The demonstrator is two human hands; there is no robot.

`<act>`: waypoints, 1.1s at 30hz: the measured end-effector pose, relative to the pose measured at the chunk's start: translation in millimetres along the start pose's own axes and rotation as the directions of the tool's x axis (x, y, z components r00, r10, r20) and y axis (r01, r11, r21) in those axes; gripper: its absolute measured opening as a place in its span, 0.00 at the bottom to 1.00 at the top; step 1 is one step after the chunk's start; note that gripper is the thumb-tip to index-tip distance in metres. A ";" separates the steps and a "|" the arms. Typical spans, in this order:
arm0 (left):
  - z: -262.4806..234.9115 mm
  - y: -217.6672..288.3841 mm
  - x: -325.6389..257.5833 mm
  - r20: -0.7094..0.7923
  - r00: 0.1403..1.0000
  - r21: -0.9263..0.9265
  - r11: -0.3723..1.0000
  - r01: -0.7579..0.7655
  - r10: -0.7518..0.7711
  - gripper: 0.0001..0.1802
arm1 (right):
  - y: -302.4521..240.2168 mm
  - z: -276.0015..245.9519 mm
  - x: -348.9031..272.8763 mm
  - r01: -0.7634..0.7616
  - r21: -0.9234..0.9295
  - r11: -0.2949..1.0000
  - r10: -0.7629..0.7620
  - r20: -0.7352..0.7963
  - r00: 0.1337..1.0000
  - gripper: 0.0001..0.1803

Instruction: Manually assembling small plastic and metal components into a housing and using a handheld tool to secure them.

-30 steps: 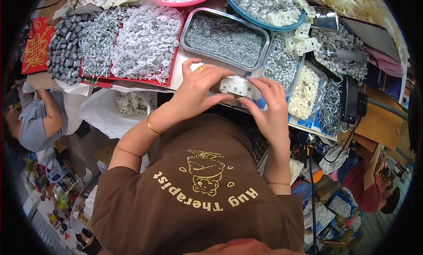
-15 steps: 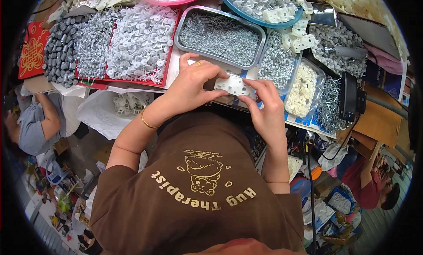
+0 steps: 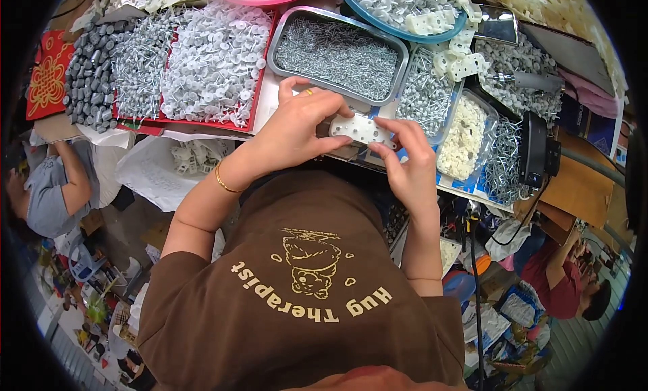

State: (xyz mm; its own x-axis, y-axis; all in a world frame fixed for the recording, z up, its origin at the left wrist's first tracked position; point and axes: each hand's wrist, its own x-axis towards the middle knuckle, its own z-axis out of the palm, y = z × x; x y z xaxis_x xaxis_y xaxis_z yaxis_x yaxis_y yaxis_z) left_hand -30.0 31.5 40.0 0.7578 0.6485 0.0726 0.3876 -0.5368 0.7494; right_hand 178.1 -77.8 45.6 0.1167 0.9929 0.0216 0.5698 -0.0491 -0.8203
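A small white plastic plate with several holes (image 3: pixel 360 129) is held level at the table's near edge. My left hand (image 3: pixel 302 129) pinches its left end between thumb and fingers. At the opposite end, my right hand (image 3: pixel 408 148) grips it the same way, with the thumb below and the fingers above. Just beyond both hands is a metal tray (image 3: pixel 271 59) filled with small silvery screws (image 3: pixel 337 53). The underside of the plate is hidden.
A red tray (image 3: pixel 260 87) of white disc-headed pieces lies left. On the right stand a clear tub of cream-coloured bits (image 3: pixel 460 144), loose screws (image 3: pixel 503 154) and a black device (image 3: pixel 533 148). A white bag (image 3: pixel 145 178) hangs below the edge. Other people (image 3: pixel 64 181) sit at both sides.
The white plate has tilted slightly in my fingers, and my right fingers have shifted a little along its end. Both hands keep hold of it.
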 end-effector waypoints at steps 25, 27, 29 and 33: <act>31.8 -18.3 -14.9 -0.154 0.931 0.201 0.933 -0.299 0.331 0.25 | 0.4 11.1 -20.5 0.176 -0.247 0.953 -0.229 -0.206 0.951 0.17; 29.5 -19.4 -13.8 -0.145 0.930 0.209 0.929 -0.306 0.339 0.25 | -0.9 18.3 -30.6 0.233 -0.230 0.945 -0.270 -0.143 0.952 0.17; 31.0 -22.7 -9.2 -0.160 0.917 0.194 0.922 -0.335 0.366 0.23 | 10.1 33.2 -38.0 0.147 -0.273 0.951 -0.193 -0.148 0.970 0.18; 24.2 -16.9 -10.4 -0.112 0.938 0.203 0.931 -0.302 0.328 0.24 | 14.5 41.4 -47.0 0.129 -0.075 0.989 -0.137 -0.116 0.984 0.21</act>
State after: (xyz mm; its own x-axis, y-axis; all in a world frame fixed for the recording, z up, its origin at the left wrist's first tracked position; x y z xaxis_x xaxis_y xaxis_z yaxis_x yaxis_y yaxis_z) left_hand -31.7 20.8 10.6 0.7793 0.4924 0.3877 0.2391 -0.8054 0.5423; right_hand 147.2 -120.7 9.0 0.1308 0.9710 0.1999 0.6398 0.0713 -0.7652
